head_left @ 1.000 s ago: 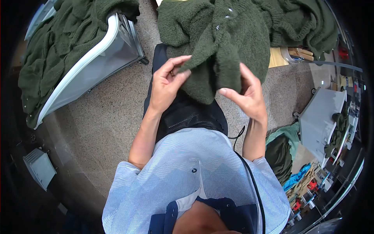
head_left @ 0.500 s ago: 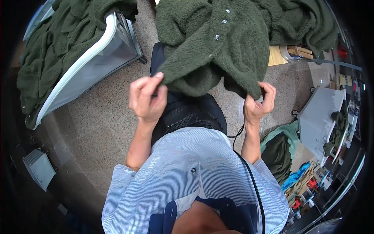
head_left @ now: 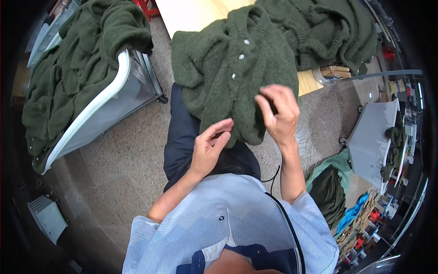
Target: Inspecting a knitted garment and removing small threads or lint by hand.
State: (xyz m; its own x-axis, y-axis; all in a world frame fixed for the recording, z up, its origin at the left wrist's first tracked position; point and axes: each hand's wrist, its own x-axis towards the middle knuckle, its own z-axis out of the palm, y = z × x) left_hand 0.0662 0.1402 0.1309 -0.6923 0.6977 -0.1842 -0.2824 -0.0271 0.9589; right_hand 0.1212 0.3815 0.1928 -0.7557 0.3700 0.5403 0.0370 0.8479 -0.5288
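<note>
i see spread hem (head_left: 251,136) now released; green cardigan (head_left: 207,84) drapes off table (head_left: 182,17) edge, front seemingly realigned. left hand (head_left: 206,150) half-open by hem, can't tell if touching; right hand (head_left: 281,115) loosely curled, nothing visibly held.

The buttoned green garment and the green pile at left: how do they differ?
The garment lies partly on a table; the pile sits in a pale cart. The garment is near the left hand; the pile lies apart. The garment shows a button row; the pile is a bulky heap. Both are fuzzy dark green.
</note>
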